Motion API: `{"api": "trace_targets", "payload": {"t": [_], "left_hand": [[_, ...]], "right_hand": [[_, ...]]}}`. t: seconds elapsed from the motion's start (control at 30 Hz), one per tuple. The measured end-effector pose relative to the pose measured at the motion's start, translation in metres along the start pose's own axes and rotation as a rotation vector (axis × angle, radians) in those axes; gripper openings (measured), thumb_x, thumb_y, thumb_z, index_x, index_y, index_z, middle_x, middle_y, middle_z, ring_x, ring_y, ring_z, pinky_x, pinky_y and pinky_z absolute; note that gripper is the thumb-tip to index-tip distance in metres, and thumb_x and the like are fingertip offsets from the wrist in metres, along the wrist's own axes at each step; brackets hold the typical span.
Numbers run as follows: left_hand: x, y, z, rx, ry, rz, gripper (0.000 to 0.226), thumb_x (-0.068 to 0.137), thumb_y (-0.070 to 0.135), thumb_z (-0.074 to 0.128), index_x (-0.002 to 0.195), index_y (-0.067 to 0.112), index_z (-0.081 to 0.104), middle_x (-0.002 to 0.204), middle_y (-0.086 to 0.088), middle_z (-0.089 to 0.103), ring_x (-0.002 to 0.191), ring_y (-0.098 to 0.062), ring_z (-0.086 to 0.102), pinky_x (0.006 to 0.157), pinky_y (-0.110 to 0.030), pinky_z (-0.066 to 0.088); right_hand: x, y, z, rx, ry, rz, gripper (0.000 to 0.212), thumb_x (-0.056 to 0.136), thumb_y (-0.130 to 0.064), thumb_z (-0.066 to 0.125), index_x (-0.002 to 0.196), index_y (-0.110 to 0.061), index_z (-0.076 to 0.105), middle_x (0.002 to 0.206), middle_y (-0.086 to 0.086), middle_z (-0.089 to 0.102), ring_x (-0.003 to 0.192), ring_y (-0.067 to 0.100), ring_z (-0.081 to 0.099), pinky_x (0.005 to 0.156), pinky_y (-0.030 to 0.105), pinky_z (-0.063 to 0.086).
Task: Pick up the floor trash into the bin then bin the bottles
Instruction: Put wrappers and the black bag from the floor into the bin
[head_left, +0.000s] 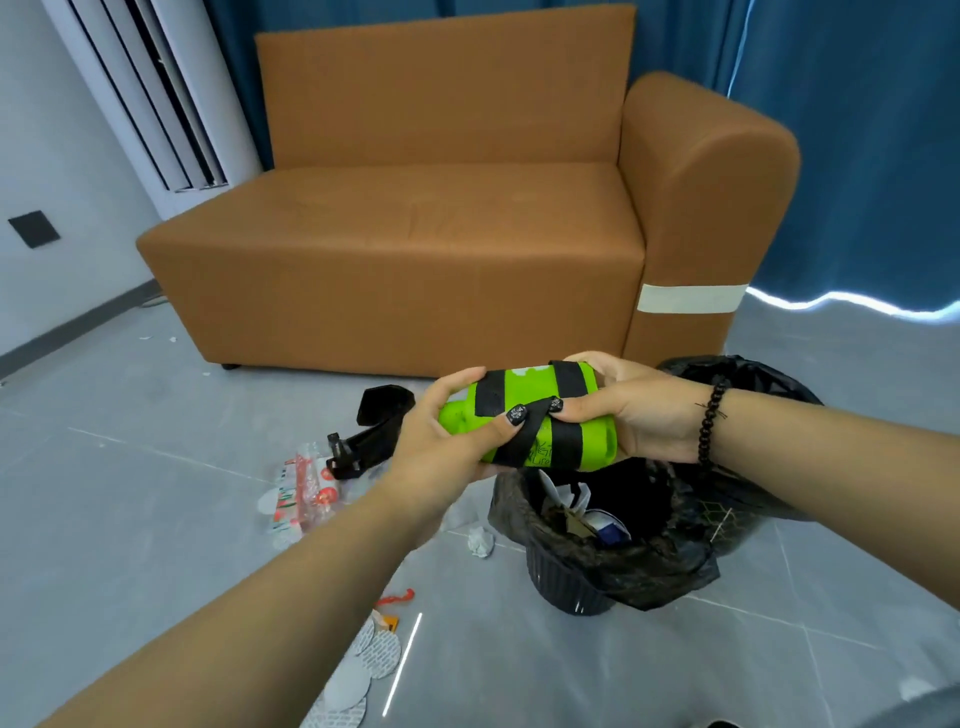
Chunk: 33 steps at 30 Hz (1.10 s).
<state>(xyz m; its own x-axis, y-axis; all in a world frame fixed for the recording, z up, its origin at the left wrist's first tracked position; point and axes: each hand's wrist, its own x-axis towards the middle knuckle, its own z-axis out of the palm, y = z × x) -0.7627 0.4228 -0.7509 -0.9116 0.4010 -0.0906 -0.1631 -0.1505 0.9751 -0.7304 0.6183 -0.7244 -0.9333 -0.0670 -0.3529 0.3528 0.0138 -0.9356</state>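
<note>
**Green bottle held sideways just above the bin**

Green bottle (530, 418), wrapped with black tape bands, is in the middle of the frame, held in the air by both hands. Its long axis lies almost level, from left to right in the picture, with the narrow neck end toward the left. The left hand (441, 431) is curled around the neck end, and the right hand (631, 408) is curled around the wide bottom end, so each hand is closed on the bottle. The bin (582, 571), lined with a black bag, stands on the floor directly below and a little to the right, its mouth open upward with some trash already inside. The drop seems to need only a short way down. Plastic wrapper (304, 491) and round foil seals (358, 670) are on the floor at lower left, nearer to the left hand.
</note>
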Motion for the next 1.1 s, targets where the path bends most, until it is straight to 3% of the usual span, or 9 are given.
{"api": "trace_targets", "payload": {"t": [0.2,0.3,0.37,0.43,0.5,0.6,0.7,0.8,1.1], "left_hand": [[0.025,-0.085,0.048,-0.124,-0.008,-0.150,0.051,0.082,0.004,0.070,0.126,0.023,0.052,0.114,-0.008,0.066,0.096,-0.022,0.069,0.076,-0.038,0.059],[0.033,-0.125,0.050,0.102,0.112,-0.133,0.049,0.084,0.011,0.071,0.126,0.024,0.050,0.118,0.001,0.059,0.099,-0.014,0.063,0.081,-0.031,0.055],[0.035,-0.145,0.044,0.302,0.186,-0.080,0.041,0.081,0.014,0.072,0.111,0.036,0.055,0.114,0.004,0.056,0.109,-0.019,0.058,0.091,-0.034,0.051],[0.037,-0.158,0.039,0.427,0.213,-0.159,0.043,0.085,0.014,0.067,0.122,0.030,0.051,0.117,0.002,0.047,0.120,-0.022,0.048,0.099,-0.034,0.045],[0.039,-0.171,0.035,0.410,0.205,-0.302,0.056,0.088,0.022,0.065,0.136,0.027,0.036,0.132,-0.002,0.043,0.122,-0.024,0.048,0.104,-0.039,0.043],[0.041,-0.185,0.036,0.264,0.158,-0.393,0.047,0.089,0.029,0.063,0.122,0.041,0.031,0.126,-0.003,0.060,0.105,-0.025,0.064,0.089,-0.044,0.054],[0.043,-0.192,0.042,0.080,0.137,-0.440,0.038,0.096,0.020,0.054,0.125,0.037,0.037,0.116,-0.002,0.065,0.098,-0.025,0.068,0.063,-0.032,0.059],[0.040,-0.191,0.048,0.010,0.104,-0.446,0.033,0.099,0.018,0.047,0.128,0.034,0.042,0.118,-0.004,0.066,0.099,-0.022,0.068,0.060,-0.026,0.058],[0.041,-0.201,0.045,0.040,0.089,-0.433,0.032,0.099,0.025,0.047,0.129,0.035,0.044,0.119,-0.001,0.065,0.102,-0.020,0.067,0.068,-0.027,0.059]], "right_hand": [[0.013,0.034,-0.062,-0.253,0.188,0.122,0.050,0.074,-0.004,0.077,0.112,-0.025,0.052,0.112,0.009,0.065,0.096,0.031,0.068,0.079,0.053,0.056],[0.024,0.046,-0.083,-0.570,0.323,0.059,0.051,0.067,-0.012,0.082,0.106,-0.024,0.051,0.106,0.009,0.062,0.095,0.028,0.064,0.082,0.051,0.055],[0.031,0.056,-0.092,-0.759,0.411,0.048,0.057,0.066,-0.018,0.082,0.111,-0.023,0.048,0.104,0.008,0.061,0.094,0.026,0.061,0.081,0.047,0.054],[0.041,0.070,-0.096,-0.871,0.432,0.086,0.064,0.068,-0.021,0.080,0.120,-0.023,0.042,0.101,0.009,0.061,0.089,0.027,0.061,0.078,0.045,0.056],[0.053,0.085,-0.093,-0.982,0.377,0.150,0.068,0.073,-0.022,0.076,0.128,-0.023,0.035,0.090,0.013,0.063,0.078,0.030,0.063,0.065,0.040,0.056],[0.075,0.106,-0.081,-1.202,0.270,0.180,0.065,0.079,-0.021,0.068,0.131,-0.024,0.029,0.075,0.008,0.057,0.058,0.025,0.057,0.046,0.032,0.042],[0.097,0.124,-0.073,-1.493,0.196,0.102,0.065,0.080,-0.022,0.064,0.132,-0.025,0.026,0.100,0.007,0.055,0.059,0.022,0.050,0.043,0.028,0.038],[0.116,0.143,-0.068,-1.660,0.139,0.108,0.063,0.080,-0.016,0.064,0.130,-0.022,0.025,0.116,0.011,0.049,0.060,0.025,0.047,0.041,0.028,0.030],[0.165,0.179,-0.073,-1.863,-0.062,0.054,0.077,0.084,-0.018,0.063,0.145,-0.023,0.014,0.130,0.014,0.043,0.095,0.030,0.060,0.058,0.035,0.044]]}}
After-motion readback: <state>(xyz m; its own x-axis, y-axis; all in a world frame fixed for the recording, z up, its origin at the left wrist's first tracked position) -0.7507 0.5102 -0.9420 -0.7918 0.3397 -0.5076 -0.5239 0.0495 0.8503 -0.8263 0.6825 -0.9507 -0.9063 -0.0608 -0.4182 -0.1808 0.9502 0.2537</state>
